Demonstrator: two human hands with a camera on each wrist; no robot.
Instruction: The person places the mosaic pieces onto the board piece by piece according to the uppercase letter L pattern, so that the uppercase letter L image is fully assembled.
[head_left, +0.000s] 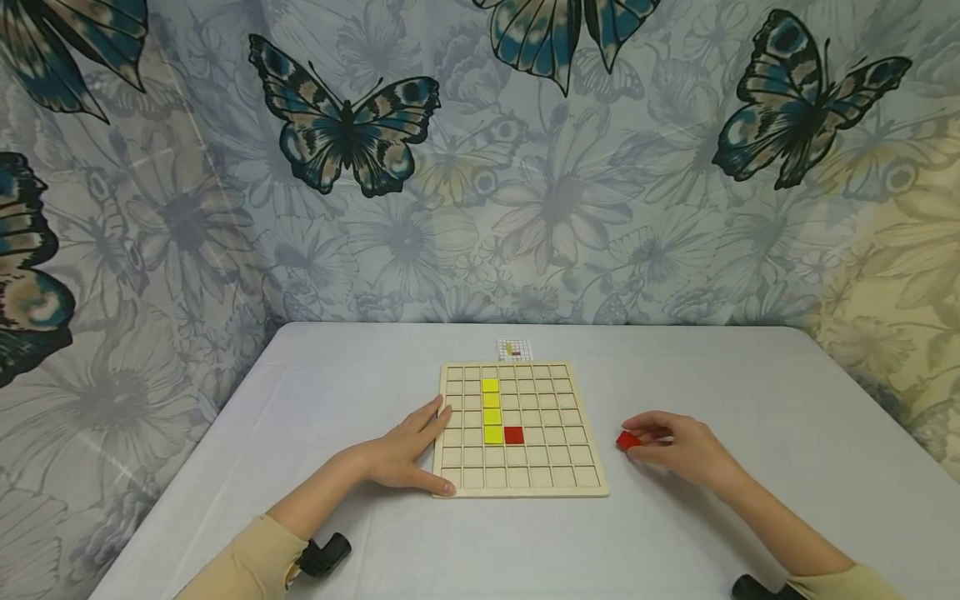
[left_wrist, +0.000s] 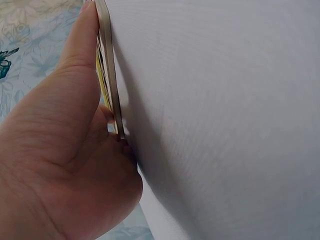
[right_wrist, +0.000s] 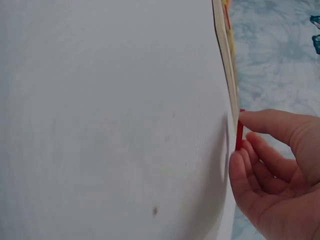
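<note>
In the head view a pale wooden grid board (head_left: 551,457) lies flat on the white table. Several yellow square tiles (head_left: 491,415) fill a column on it, and one red tile (head_left: 513,435) sits right of the lowest yellow one. My left hand (head_left: 405,450) rests at the board's left edge, fingers spread, thumb at the near left corner. To the right of the board, my right hand (head_left: 682,446) pinches a red square tile (head_left: 627,440) between thumb and fingertips. The right wrist view shows that red tile (right_wrist: 239,131) edge-on in the pinch.
A small printed pattern card (head_left: 513,349) lies just behind the board's far edge. The white tablecloth (head_left: 360,358) stretches around the board. Behind the table hangs a butterfly-print curtain (head_left: 465,233). Black wrist cameras (head_left: 326,556) are strapped at both wrists.
</note>
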